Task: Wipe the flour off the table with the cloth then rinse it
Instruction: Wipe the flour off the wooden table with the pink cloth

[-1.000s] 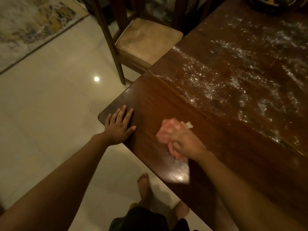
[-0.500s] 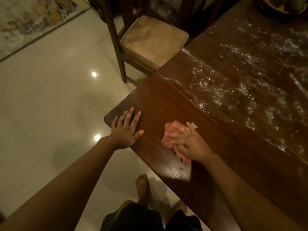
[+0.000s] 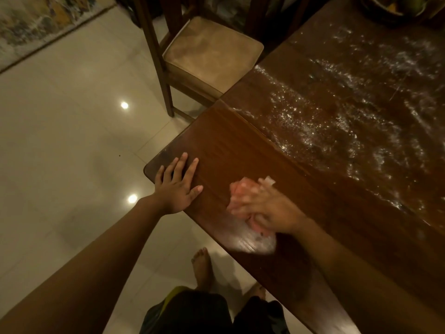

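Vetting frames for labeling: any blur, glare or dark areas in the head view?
Head view: dim, warm light overall; right hand and pink cloth are motion-blurred; left hand, flat on the table, is sharp; two lamp reflections glare on the floor; flour glints white.

- right hand point(image 3: 269, 210) grips pink cloth point(image 3: 240, 194) on table point(image 3: 240, 145)
- left hand point(image 3: 177, 189) flat at cloth's 9 o'clock
- flour point(image 3: 337, 121) at 2 o'clock
- chair point(image 3: 212, 54) at 12 o'clock
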Demonstrator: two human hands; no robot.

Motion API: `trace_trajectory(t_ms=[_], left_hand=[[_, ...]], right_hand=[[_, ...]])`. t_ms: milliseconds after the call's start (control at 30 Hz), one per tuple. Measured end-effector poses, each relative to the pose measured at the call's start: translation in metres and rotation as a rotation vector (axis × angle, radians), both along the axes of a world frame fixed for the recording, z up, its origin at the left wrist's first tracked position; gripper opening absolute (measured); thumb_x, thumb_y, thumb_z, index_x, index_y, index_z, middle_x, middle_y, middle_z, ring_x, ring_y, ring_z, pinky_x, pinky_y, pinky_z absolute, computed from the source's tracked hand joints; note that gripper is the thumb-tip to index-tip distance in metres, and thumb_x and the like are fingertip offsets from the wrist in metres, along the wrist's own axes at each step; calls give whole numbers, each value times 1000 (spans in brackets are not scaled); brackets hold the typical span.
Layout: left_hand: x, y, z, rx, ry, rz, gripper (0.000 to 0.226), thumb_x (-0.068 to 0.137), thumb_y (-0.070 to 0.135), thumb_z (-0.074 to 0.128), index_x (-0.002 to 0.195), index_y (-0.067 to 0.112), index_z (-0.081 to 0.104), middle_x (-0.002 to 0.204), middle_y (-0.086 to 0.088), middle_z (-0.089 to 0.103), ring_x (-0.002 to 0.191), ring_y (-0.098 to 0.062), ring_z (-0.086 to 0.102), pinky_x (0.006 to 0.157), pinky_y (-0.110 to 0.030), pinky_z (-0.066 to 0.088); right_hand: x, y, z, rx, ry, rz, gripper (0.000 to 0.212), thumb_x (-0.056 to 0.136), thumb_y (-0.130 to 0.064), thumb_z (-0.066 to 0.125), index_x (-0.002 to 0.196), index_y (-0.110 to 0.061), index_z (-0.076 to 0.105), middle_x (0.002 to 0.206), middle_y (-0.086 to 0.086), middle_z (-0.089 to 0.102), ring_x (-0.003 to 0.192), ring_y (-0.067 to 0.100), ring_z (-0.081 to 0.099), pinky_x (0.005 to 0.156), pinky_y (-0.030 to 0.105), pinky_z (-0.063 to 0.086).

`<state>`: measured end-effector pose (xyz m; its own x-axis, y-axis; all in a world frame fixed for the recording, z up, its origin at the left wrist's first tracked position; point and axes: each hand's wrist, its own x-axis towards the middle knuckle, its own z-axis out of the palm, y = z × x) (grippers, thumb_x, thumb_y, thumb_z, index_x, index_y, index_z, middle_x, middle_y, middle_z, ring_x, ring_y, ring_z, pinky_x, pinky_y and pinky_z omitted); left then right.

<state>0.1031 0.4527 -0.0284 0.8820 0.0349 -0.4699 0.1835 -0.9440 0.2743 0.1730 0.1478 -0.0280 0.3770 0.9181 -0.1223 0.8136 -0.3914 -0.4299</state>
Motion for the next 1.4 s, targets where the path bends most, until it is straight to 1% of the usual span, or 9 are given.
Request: trace_trajectory(t_ms=[200,400,533,767,1033,1100,1167,1267,1400], left_hand=[[-1,0,-1,10,-10,1,79,84,72,9,151,40,-18,162,3,-24,150,-23,-15,118,-49,-9],[-1,2,-3,27,3,-4,88,74,80,-1,151,40,-20,162,3,-24,150,-22,-16,118,-48,-8],[0,2,0,14,28,3,83,81,76,9,151,41,-19,162,4,-25,150,-22,-16,118,-48,-9],[1,1,3,14,48,10,83,83,79,14,150,42,-19,161,4,-25,150,-22,-17,118,-48,-11],[3,-10,5,41,100,33,76,95,70,18,151,37,-22,160,-1,-30,148,-25,-22,118,-52,-15],[1,-25,7,39,120,78,76,97,66,17,151,32,-24,158,-5,-33,147,-27,-27,115,-56,-18],[-2,-42,9,38,130,113,78,96,67,15,151,30,-25,157,-9,-36,146,-29,-29,112,-59,-18],[-10,-65,6,35,92,173,77,94,69,12,152,31,-23,157,-12,-33,147,-31,-27,112,-61,-17],[-13,-78,1,62,61,233,80,90,72,9,154,32,-16,159,-11,-29,148,-30,-22,112,-62,-14]], right_hand=[[49,59,1,-60,-71,-712,62,91,-22,46,152,-32,39,163,-3,31,155,28,6,125,54,1],[-11,82,-6,21,-9,-186,62,89,-26,37,150,-34,42,162,-9,29,155,24,0,122,52,0],[-26,11,-7,47,57,13,51,91,-21,57,138,-42,56,155,-22,39,155,14,11,123,56,12],[-13,-58,8,101,63,-1020,66,89,-4,54,141,-44,46,155,-17,33,153,18,10,123,59,10],[-85,-85,4,-3,148,-121,53,91,-24,46,140,-42,53,157,-21,36,155,14,12,125,42,0],[-75,-102,12,31,153,-226,47,94,-27,47,137,-43,55,154,-17,43,150,12,25,125,38,10],[-63,-115,10,158,177,-719,49,96,-16,51,140,-38,54,150,-9,45,143,12,35,120,42,28],[-62,-97,5,91,42,-1195,64,92,-7,51,152,-28,41,162,-4,32,154,22,13,122,55,19],[-88,-49,8,58,19,-678,60,89,-18,52,148,-26,47,160,-3,35,155,25,10,123,59,12]])
